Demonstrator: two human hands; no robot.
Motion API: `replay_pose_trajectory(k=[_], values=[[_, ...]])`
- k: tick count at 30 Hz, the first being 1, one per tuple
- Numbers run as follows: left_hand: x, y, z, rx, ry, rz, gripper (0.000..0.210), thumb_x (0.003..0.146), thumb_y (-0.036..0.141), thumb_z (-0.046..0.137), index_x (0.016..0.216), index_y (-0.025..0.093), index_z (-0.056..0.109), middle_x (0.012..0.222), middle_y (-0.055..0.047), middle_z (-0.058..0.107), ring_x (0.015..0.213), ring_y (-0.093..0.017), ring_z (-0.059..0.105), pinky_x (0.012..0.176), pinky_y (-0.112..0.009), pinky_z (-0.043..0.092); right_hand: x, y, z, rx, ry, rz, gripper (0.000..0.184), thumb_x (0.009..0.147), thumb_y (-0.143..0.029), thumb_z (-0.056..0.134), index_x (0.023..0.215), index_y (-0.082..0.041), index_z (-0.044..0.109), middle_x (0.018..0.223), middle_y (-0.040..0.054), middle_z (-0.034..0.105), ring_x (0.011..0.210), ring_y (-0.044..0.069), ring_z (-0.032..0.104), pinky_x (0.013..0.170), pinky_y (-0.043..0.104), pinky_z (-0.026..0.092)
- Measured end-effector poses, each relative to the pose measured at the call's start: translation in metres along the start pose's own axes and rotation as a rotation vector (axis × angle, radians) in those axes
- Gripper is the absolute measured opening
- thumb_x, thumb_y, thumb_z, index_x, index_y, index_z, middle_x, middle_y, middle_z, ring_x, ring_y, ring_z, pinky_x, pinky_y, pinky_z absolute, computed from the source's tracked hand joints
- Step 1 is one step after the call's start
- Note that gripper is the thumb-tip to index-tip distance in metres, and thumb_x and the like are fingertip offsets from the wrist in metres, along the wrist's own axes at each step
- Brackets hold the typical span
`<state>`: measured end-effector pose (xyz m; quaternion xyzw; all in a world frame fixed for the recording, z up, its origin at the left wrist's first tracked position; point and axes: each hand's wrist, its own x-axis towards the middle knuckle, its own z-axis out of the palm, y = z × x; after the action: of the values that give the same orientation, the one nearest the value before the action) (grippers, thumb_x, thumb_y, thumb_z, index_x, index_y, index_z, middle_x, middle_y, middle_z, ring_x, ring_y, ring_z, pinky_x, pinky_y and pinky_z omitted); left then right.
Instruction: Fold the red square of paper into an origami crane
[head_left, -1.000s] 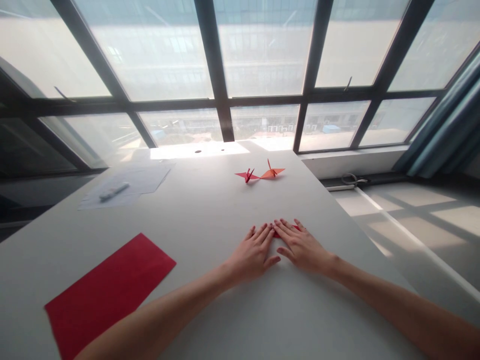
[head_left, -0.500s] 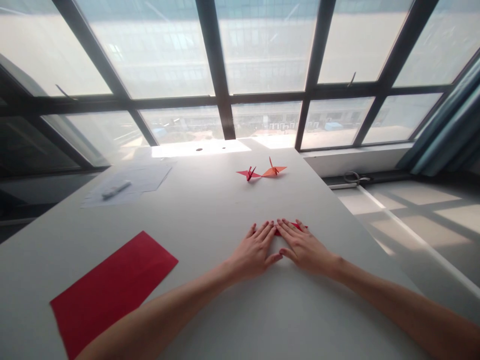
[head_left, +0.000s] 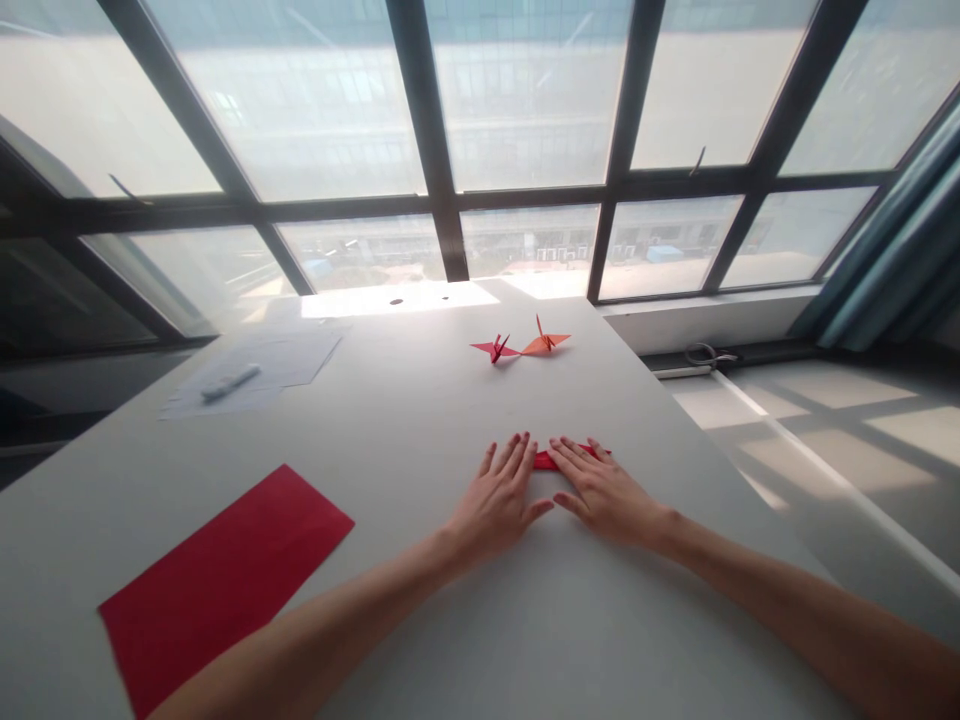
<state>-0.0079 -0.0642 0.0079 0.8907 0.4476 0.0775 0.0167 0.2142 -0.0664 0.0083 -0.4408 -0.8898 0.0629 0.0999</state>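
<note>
A narrow piece of folded red paper [head_left: 545,460] lies on the white table [head_left: 420,420], mostly covered by my hands. My left hand [head_left: 501,492] lies flat over its left end, fingers stretched out and pointing away from me. Across its right part rests my right hand [head_left: 600,492], also flat with the fingers extended. A short stretch of the paper shows between the two hands, and a tip pokes out past my right fingers. The thumbs point toward each other just in front of the paper.
Beyond my hands stand a red paper crane [head_left: 496,349] and an orange paper crane [head_left: 547,342], close together. A large red paper sheet [head_left: 232,580] lies at the left, partly under my left forearm. White papers [head_left: 300,355] with a grey-white marker-like object [head_left: 231,383] lie far left.
My left hand has slid a little to the left, widening the gap between the hands. More of the folded red paper shows there. My right hand has barely moved.
</note>
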Motion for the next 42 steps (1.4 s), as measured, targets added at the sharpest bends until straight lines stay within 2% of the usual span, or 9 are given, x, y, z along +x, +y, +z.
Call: replay_pose_trajectory(k=[8, 15, 22, 27, 30, 34, 37, 40, 42], values=[[0.003, -0.004, 0.002, -0.041, -0.021, 0.058, 0.081, 0.093, 0.069, 0.025, 0.153, 0.016, 0.019, 0.158, -0.013, 0.02, 0.147, -0.027, 0.017, 0.119, -0.048, 0.019, 0.001, 0.0, 0.003, -0.05, 0.049, 0.049, 0.077, 0.096, -0.062, 0.028, 0.153, -0.012, 0.021, 0.157, 0.0154, 0.024, 0.146, 0.028, 0.02, 0.119, 0.053, 0.014], [0.002, -0.004, 0.002, -0.034, -0.018, 0.071, 0.08, 0.093, 0.068, 0.024, 0.154, 0.016, 0.016, 0.159, -0.012, 0.019, 0.148, -0.027, 0.015, 0.119, -0.048, 0.018, 0.007, 0.001, 0.001, -0.021, 0.002, -0.064, 0.068, 0.098, -0.057, 0.024, 0.154, -0.018, 0.021, 0.157, 0.0092, 0.027, 0.146, 0.024, 0.022, 0.119, 0.05, 0.014], [0.003, -0.003, 0.003, -0.027, -0.055, 0.06, 0.084, 0.092, 0.07, 0.024, 0.154, 0.014, 0.016, 0.158, -0.015, 0.018, 0.148, -0.028, 0.013, 0.119, -0.049, 0.016, 0.002, 0.025, 0.0, -0.126, 0.074, 0.191, 0.076, 0.097, -0.061, 0.021, 0.149, -0.007, 0.032, 0.154, 0.0191, 0.031, 0.144, 0.03, 0.025, 0.117, 0.055, 0.015], [0.002, -0.003, 0.003, -0.019, -0.045, 0.057, 0.085, 0.091, 0.071, 0.02, 0.153, 0.014, 0.018, 0.159, -0.014, 0.016, 0.148, -0.027, 0.012, 0.119, -0.048, 0.015, 0.003, -0.004, 0.002, -0.053, 0.05, -0.05, 0.07, 0.099, -0.055, 0.026, 0.154, -0.013, 0.019, 0.157, 0.0124, 0.024, 0.147, 0.024, 0.02, 0.12, 0.046, 0.017], [0.002, -0.005, 0.005, -0.022, -0.045, 0.068, 0.085, 0.091, 0.072, 0.021, 0.154, 0.015, 0.016, 0.159, -0.013, 0.015, 0.148, -0.027, 0.011, 0.12, -0.047, 0.014, -0.006, -0.005, 0.002, -0.022, -0.012, -0.096, 0.068, 0.099, -0.055, 0.028, 0.154, -0.017, 0.017, 0.158, 0.0102, 0.023, 0.146, 0.025, 0.022, 0.119, 0.047, 0.018], [0.003, -0.006, 0.007, -0.036, -0.059, 0.069, 0.087, 0.09, 0.073, 0.022, 0.154, 0.015, 0.012, 0.159, -0.013, 0.013, 0.149, -0.026, 0.009, 0.12, -0.049, 0.011, -0.031, 0.021, 0.001, -0.078, -0.019, -0.023, 0.07, 0.098, -0.056, 0.028, 0.155, -0.02, 0.008, 0.158, 0.0102, 0.021, 0.146, 0.027, 0.023, 0.118, 0.053, 0.017], [0.004, -0.005, 0.006, -0.047, -0.084, 0.064, 0.089, 0.09, 0.073, 0.021, 0.154, 0.013, 0.012, 0.159, -0.014, 0.011, 0.149, -0.026, 0.007, 0.12, -0.05, 0.009, -0.042, 0.033, 0.0, -0.138, 0.023, 0.055, 0.07, 0.098, -0.056, 0.028, 0.154, -0.017, 0.013, 0.156, 0.0129, 0.028, 0.145, 0.028, 0.026, 0.117, 0.054, 0.018], [0.004, -0.005, 0.005, -0.046, -0.082, 0.059, 0.088, 0.09, 0.073, 0.021, 0.154, 0.012, 0.013, 0.159, -0.014, 0.01, 0.149, -0.027, 0.006, 0.12, -0.05, 0.009, -0.035, 0.022, 0.0, -0.153, 0.095, 0.181, 0.073, 0.098, -0.057, 0.026, 0.152, -0.008, 0.024, 0.154, 0.0194, 0.031, 0.144, 0.029, 0.026, 0.117, 0.051, 0.022], [0.004, -0.004, 0.006, -0.043, -0.065, 0.058, 0.087, 0.091, 0.072, 0.021, 0.154, 0.014, 0.013, 0.16, -0.014, 0.011, 0.149, -0.026, 0.006, 0.12, -0.049, 0.009, -0.021, 0.009, 0.001, -0.123, 0.114, 0.145, 0.072, 0.098, -0.056, 0.025, 0.152, -0.008, 0.022, 0.157, 0.0174, 0.025, 0.146, 0.028, 0.02, 0.118, 0.049, 0.022]])
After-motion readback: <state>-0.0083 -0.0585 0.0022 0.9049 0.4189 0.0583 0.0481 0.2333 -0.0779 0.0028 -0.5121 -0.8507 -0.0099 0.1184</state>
